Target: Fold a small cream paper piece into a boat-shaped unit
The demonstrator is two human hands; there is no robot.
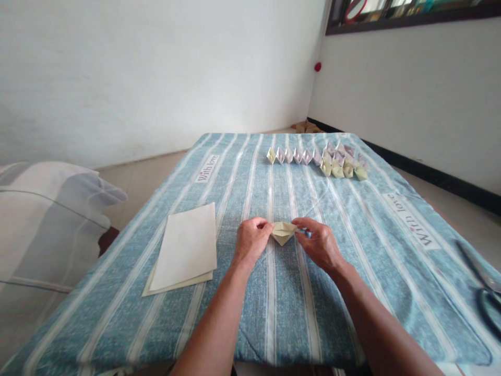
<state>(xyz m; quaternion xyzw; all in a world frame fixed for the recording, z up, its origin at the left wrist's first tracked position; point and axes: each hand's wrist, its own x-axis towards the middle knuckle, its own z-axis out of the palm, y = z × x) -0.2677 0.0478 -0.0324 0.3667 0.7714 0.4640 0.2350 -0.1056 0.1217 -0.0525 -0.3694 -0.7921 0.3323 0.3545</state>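
A small pale-yellow folded paper boat [282, 233] is between my two hands, just above or on the striped cloth. My left hand [253, 236] pinches its left corner between thumb and fingers. At the opposite corner, the thumb and fingers of my right hand [318, 240] close on the paper. The boat's point faces toward me, and a fold line runs across its upper part. To the left of my left hand lie sheets of paper [186, 248], a whitish one over a yellowish one.
Several finished paper boats [307, 155], lilac and yellow, stand in rows toward the table's far right. Scissors [483, 287] lie at the right edge. A blue striped tablecloth [242, 313] covers the table. A cloth-covered piece [43, 224] stands on the left, with walls behind.
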